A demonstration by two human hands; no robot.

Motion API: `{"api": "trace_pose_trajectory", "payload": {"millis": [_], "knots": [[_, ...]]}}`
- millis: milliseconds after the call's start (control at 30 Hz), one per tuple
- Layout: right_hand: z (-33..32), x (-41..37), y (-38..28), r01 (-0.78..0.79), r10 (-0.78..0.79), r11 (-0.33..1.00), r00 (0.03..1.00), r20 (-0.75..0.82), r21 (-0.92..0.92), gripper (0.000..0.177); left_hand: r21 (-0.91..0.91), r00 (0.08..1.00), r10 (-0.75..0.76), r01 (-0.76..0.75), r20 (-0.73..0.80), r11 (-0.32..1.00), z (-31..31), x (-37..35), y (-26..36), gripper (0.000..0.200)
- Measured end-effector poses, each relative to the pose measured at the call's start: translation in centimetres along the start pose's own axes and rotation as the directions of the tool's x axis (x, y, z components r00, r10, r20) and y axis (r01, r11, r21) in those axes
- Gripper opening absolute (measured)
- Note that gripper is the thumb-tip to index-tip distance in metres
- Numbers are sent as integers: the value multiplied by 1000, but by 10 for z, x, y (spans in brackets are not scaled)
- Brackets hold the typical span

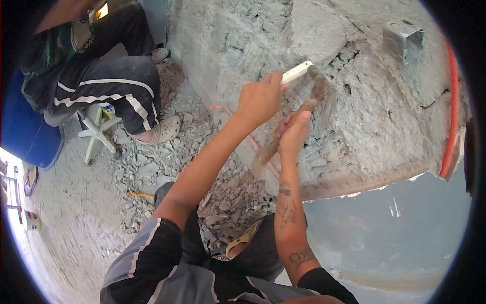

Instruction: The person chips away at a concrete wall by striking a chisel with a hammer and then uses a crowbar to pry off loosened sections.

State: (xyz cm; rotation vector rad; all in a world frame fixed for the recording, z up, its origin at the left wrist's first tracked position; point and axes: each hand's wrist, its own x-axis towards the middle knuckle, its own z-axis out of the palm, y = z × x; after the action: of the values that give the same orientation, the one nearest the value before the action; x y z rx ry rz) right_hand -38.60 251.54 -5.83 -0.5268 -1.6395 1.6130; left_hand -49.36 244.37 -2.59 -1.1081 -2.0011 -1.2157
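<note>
Closed around a pale, flat bar (296,72) is my left hand (260,99); the bar sticks out past the fingers up and to the right, with a small dark mark near its end. The lower part of the bar is hidden by the fist. My right hand (293,134) wraps around the wooden handle of a hammer (271,151). The hammer's upper end is smeared by motion and lies close to the bar's protruding end. Both hands are in front of the rough, chipped grey wall (364,121).
Broken rubble (228,202) lies on the floor along the wall's foot. A metal electrical box (403,40) and an orange corrugated conduit (450,111) are set in the wall at right. A seated person (116,86) is at left, beside a blue barrel (30,126).
</note>
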Motion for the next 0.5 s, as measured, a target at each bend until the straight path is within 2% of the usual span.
{"api": "trace_pose_trajectory", "payload": {"millis": [33,100,133,167,200,233,300,333,367,400,433,467,500], "knots": [[-3,-1,-8,-2,2,1000,1000,0,0,78,-8,1000,-7,7,2,1000,-1,0,0,25],[-9,-8,-23,167,-167,983,986,-1,82,78,-17,1000,-21,21,7,1000,0,0,-3,25],[-12,-6,-25,163,-164,984,986,3,74,78,-18,1000,-19,19,2,1000,1,-1,-5,25],[-14,-3,-26,452,-465,868,885,17,206,77,-19,1000,-15,15,-7,1000,3,0,-6,25],[-15,-1,-27,680,-718,652,696,-14,335,76,-20,1000,-19,19,-10,1000,4,1,-7,25],[-13,0,-19,678,-717,653,697,-13,336,76,-18,1000,0,-1,-29,1000,3,1,-8,24],[-8,5,11,694,-691,697,717,-89,182,75,-13,999,25,-26,-45,1000,1,0,-9,24],[-3,3,9,414,-442,877,894,-72,-244,78,-2,1000,10,-10,-25,1000,3,-1,-10,24],[-5,0,4,414,-444,876,893,-76,-247,78,8,1000,-4,4,-6,1000,4,-2,-11,24],[-7,-1,-3,161,-176,973,981,-77,-166,78,4,1000,0,0,-8,1000,6,-4,-12,24],[-4,-1,-15,-105,101,991,994,-47,-84,78,9,1000,-4,4,2,1000,5,-3,-15,25],[-5,-3,-20,-102,99,991,994,-43,-85,78,15,1000,-14,14,16,1000,5,-3,-18,26],[-11,-8,-23,83,-82,996,996,-46,18,77,14,1000,-19,19,18,1000,7,-5,-20,26]]}}
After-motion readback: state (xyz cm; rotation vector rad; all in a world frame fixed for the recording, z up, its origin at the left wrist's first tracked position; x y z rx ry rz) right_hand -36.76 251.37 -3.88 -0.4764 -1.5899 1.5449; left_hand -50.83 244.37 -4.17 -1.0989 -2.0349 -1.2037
